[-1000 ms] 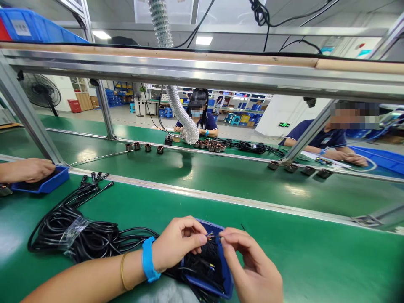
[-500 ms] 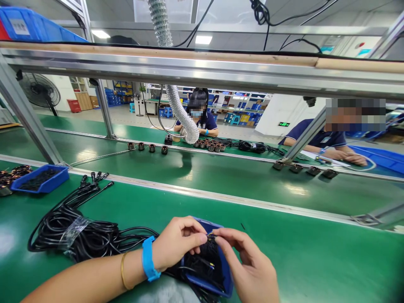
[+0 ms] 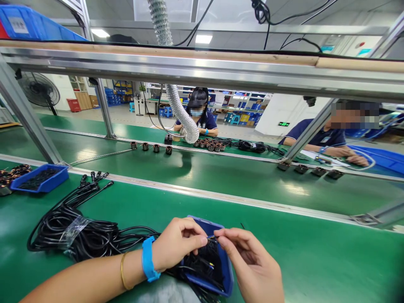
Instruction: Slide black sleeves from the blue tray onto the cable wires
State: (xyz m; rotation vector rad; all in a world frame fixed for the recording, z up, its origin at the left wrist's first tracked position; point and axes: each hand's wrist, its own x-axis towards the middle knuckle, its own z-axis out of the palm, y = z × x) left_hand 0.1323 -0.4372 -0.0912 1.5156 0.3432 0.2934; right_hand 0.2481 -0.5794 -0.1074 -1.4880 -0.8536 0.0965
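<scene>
Above a small blue bin (image 3: 227, 269), my left hand (image 3: 179, 242) pinches a bunch of thin wires (image 3: 211, 237) between thumb and index finger. The fingertips of my right hand (image 3: 252, 261) are closed on the other end of a thin wire, just right of the left fingertips. Whether a small part sits on that wire is too fine to tell. Many thin black pieces (image 3: 210, 252) fill the bin below. Another cable end with bare coloured tips (image 3: 211, 265) lies across them. Black cables (image 3: 135, 237) run under my left wrist toward the bin.
A taped coil of black cable (image 3: 75, 231) lies on the green table at left. Behind it are another blue bin (image 3: 41, 179) and copper-wound parts (image 3: 14, 174). Metal parts (image 3: 156, 148) stand on the belt beyond the rail. Two people (image 3: 202, 120) sit across.
My right hand has shifted slightly right and down, its fingertips a little farther from the left ones. My left hand stays nearly still. The parts on the belt have moved right.
</scene>
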